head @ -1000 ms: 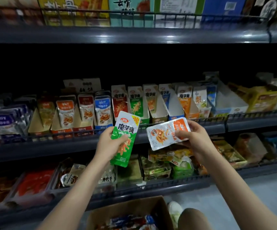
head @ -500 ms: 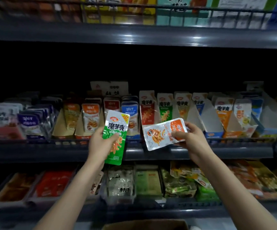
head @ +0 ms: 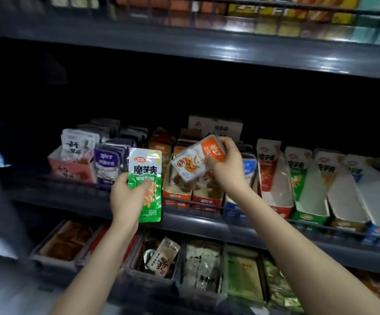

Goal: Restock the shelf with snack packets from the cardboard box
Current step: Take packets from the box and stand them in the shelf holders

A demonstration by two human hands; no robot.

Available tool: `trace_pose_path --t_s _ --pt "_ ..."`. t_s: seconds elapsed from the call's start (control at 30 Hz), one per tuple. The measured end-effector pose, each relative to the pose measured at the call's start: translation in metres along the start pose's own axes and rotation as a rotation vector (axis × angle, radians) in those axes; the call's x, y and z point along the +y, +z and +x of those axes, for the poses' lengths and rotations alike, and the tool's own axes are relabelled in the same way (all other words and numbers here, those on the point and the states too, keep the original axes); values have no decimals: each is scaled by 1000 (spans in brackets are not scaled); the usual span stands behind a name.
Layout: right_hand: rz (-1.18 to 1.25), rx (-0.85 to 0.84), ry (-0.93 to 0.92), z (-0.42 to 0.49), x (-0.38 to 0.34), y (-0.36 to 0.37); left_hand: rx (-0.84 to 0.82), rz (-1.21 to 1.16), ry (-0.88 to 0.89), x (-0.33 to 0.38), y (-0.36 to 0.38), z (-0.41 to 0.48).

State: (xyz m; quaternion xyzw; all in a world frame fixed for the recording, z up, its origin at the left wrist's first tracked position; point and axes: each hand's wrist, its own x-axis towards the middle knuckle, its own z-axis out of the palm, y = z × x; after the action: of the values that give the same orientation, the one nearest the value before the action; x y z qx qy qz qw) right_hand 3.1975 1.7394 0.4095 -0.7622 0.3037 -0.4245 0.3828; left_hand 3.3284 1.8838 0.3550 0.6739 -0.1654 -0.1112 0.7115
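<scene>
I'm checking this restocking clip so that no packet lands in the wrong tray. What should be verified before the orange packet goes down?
1. Right hand grip on the orange packet: fingers curled round its upper end, ok.
2. Packet matches the orange display box below it: same orange colour, ok.
3. Room in that box: the inside is partly hidden by the packet, cannot tell.
4. Packet upright for the slot: it is tilted sideways, not ok.
5. Left hand keeps the green packet out of the way: held left of the box, ok.

Shop aisle, tiered metal shelves [head: 207, 220], snack pkts in display boxes [head: 273, 201]
</scene>
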Motion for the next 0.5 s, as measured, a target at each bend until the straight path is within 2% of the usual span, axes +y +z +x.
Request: trace_pose_path --t_s 0.13,0.23,0.37,0.5 --pt "-364 -62 -220 13 0 28 22 -19 19 -2 -13 10" --pt "-591 -166 -239 19 7 41 22 -11 34 -4 -16 12" --pt "-693 -309 -201 28 13 47 -2 -22 6 -9 -14 11" --pt "-710 -288 -217 34 18 50 -22 -19 16 -13 -11 10"
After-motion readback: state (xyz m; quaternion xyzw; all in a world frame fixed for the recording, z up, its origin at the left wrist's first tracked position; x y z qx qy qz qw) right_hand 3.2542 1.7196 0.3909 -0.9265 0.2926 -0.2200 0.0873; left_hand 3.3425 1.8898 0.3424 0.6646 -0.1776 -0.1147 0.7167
